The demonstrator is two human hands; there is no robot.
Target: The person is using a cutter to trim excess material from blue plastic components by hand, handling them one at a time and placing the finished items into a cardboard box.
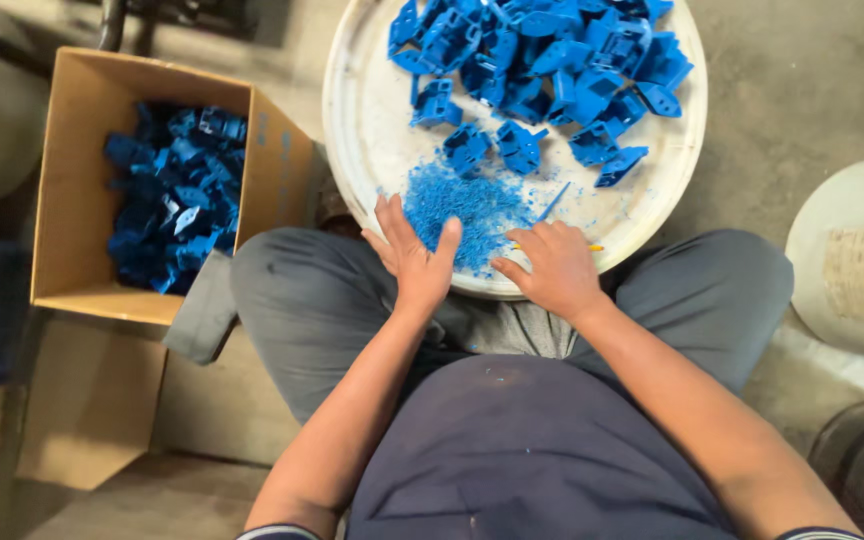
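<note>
A round white tray (357, 120) rests on my lap, its far half piled with blue plastic parts (542, 60). A heap of blue plastic shavings (477, 205) lies at the near rim. My left hand (414, 255) stands edge-on against the left side of the shavings, fingers straight and together, holding nothing. My right hand (550, 265) lies palm down on the tray's near edge, just right of the shavings. A thin yellow stick (592, 248) pokes out from under its fingers; whether the hand grips it is unclear.
An open cardboard box (77, 210) at my left holds several more blue plastic parts (177, 195). Flattened cardboard (92, 400) lies below it. A pale round container (852, 260) stands at the right on the concrete floor (802, 90).
</note>
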